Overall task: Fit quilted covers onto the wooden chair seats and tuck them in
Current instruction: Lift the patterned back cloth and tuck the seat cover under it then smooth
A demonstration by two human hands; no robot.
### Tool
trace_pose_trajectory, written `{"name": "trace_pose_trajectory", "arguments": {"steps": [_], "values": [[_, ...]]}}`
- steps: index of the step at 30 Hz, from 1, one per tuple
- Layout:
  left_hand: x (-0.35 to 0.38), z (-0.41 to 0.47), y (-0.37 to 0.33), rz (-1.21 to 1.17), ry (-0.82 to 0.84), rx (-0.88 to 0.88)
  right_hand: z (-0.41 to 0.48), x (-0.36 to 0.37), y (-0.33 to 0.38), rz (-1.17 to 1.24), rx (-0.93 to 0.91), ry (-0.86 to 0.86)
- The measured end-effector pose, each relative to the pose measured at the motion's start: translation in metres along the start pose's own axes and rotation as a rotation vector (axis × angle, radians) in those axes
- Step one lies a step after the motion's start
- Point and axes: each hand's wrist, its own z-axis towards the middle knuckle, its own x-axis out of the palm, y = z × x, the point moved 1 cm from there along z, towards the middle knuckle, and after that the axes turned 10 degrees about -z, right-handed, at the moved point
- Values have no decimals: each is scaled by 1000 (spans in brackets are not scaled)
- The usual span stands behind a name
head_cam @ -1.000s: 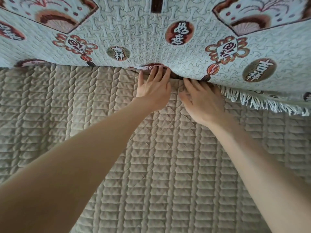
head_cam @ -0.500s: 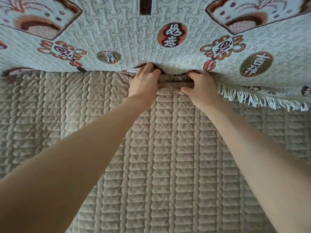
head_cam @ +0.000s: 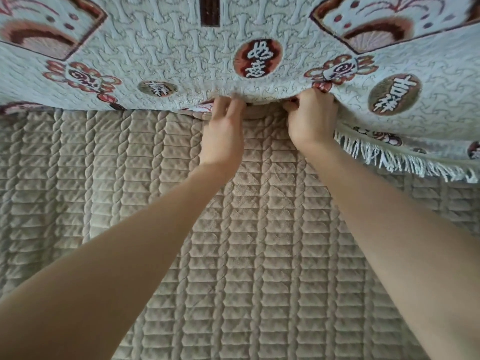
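Two bare hands reach to the far edge of a beige quilted cover [head_cam: 233,255]. Left hand [head_cam: 223,136] and right hand [head_cam: 310,120] each have their grip clamped on the patterned throw [head_cam: 181,61] overhanging it.

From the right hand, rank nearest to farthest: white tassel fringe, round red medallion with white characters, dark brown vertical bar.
From the right hand:
1. White tassel fringe, just beside it, right.
2. Round red medallion with white characters, up-left.
3. Dark brown vertical bar, top edge, farthest.
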Motion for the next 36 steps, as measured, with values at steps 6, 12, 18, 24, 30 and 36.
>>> {"name": "trace_pose_trajectory", "arguments": {"steps": [6, 12, 18, 24, 30, 36], "values": [[8, -24, 6, 288, 304, 18, -41, 9, -21, 31, -328, 33], [16, -13, -2, 378, 340, -50, -60, 10, -20, -180, -375, 157], [-1, -32, 3, 399, 224, 146, -27, 13, -8, -103, -217, 418], [11, -10, 0, 463, 463, -10, -27, 24, -11, -95, -262, 360], [9, 3, -3, 438, 510, -63, -65, 13, -23, -185, -356, 193], [-1, -22, 0, 357, 322, 239, -37, 15, -26, -201, -303, 263]]}}
